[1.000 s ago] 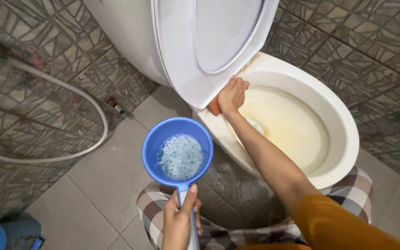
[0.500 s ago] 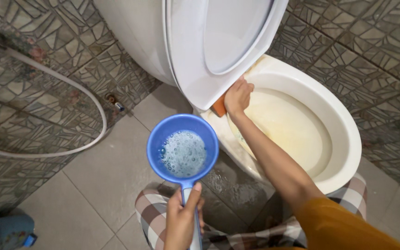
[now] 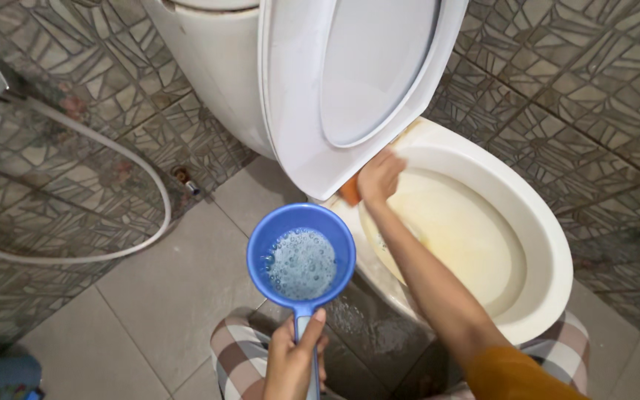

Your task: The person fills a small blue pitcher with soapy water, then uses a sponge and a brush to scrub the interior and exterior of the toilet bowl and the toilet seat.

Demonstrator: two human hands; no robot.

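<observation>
Toilet bowl rim, at the 2 o'clock side of the view under the raised seat, is being scrubbed. The right hand is pressing an orange sponge against it, fingers curled over. The left hand is gripping the handle of a blue dipper of soapy water at 6 o'clock. Judged next: more scrubbing calls for fresh water.

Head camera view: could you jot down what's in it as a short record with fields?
Place: tiled bathroom floor and patterned wall tiles
Left hand: grips the handle of a blue water dipper holding bubbly water
Right hand: presses an orange sponge on the toilet rim, near the hinge
Toilet seat: raised
Bowl: yellowish staining inside
Also: white hose along the wall; wet floor patch by the toilet base
</observation>
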